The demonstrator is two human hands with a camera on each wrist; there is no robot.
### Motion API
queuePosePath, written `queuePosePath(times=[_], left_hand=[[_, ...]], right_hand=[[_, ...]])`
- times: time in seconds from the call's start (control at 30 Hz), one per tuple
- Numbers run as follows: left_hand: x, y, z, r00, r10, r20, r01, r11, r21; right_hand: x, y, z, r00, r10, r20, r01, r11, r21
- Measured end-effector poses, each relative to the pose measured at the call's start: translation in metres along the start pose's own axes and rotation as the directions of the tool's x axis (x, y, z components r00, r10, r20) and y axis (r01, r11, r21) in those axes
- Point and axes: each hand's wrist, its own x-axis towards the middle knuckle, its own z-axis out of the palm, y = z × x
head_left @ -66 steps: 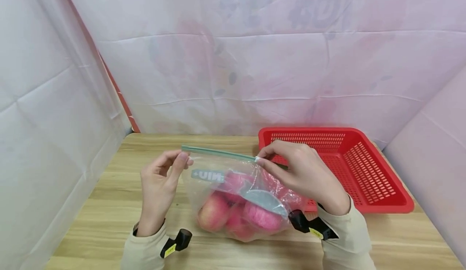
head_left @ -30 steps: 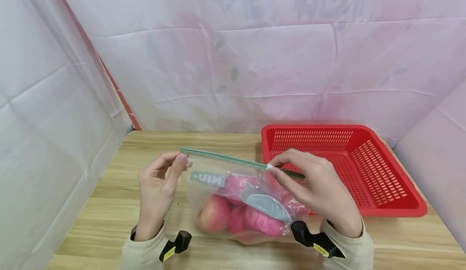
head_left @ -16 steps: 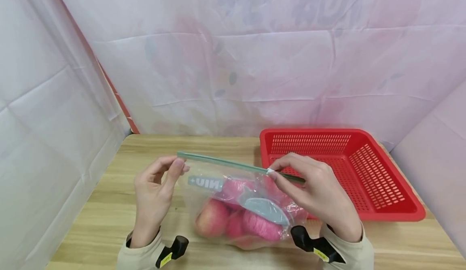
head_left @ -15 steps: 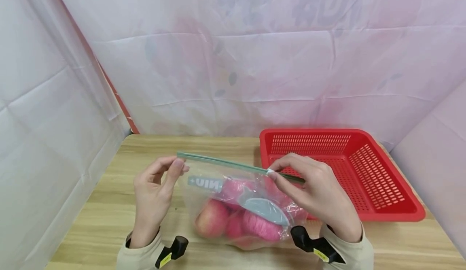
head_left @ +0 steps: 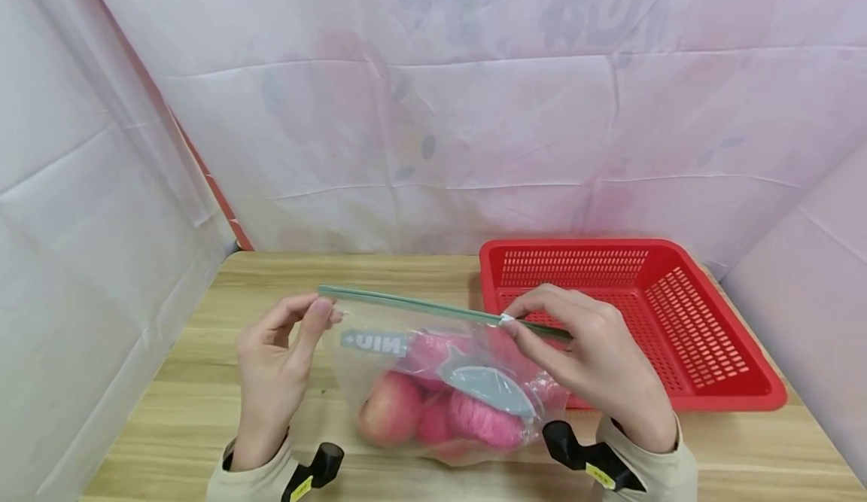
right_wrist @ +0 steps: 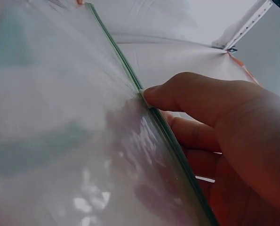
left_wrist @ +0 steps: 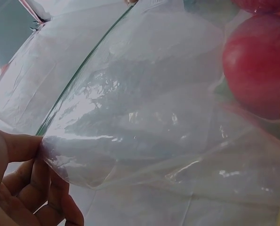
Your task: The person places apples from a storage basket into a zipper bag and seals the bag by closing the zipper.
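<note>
A clear zip bag (head_left: 352,397) with a green zip strip (head_left: 406,303) stands on the table, holding several reddish apples (head_left: 390,408). Between thumb and fingers, my left hand (head_left: 278,370) pinches the bag's top left corner. The thumb and index finger of my right hand (head_left: 589,344) pinch the small white slider (head_left: 506,320) on the strip; in the right wrist view the thumb (right_wrist: 177,94) covers part of it. Past the slider, the strip runs on behind the right hand. The left wrist view shows the plastic stretched below the strip, with an apple (left_wrist: 257,66) inside.
A red perforated plastic basket (head_left: 731,400) sits at the right, behind my right hand, which covers part of it. The wooden table (head_left: 169,427) meets pale hanging cloth (head_left: 474,126) at the back and on both sides.
My right hand has moved right with the slider along the green strip, mostly in the earlier part. My left hand has shifted slightly left and down, still pinching the zip bag's corner.
</note>
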Motion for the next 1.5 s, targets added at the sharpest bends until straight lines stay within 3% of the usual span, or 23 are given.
queuePosePath(times=[0.33,0.63,0.9,1.2,1.5], left_hand=[[0.001,0.001,-0.003,0.999,0.019,-0.043,-0.022,0.997,-0.070],[0.003,-0.001,-0.003,0.998,0.027,-0.057,-0.032,0.996,-0.078],[0.003,0.000,-0.005,0.998,0.017,-0.068,-0.019,0.999,-0.026],[0.003,0.000,-0.005,0.997,0.005,-0.080,-0.012,0.997,-0.083],[0.003,0.004,-0.008,0.996,-0.014,-0.093,0.006,0.997,-0.080]], right_hand=[[0.000,0.006,-0.007,0.998,-0.034,-0.044,0.034,0.999,0.005],[-0.002,0.009,-0.012,0.998,-0.028,-0.065,0.026,0.999,-0.020],[-0.003,0.010,-0.014,0.998,-0.019,-0.067,0.017,1.000,-0.023],[-0.005,0.010,-0.019,0.996,-0.016,-0.086,0.011,0.999,-0.053],[-0.007,0.010,-0.022,0.996,0.026,-0.086,-0.030,0.998,-0.049]])
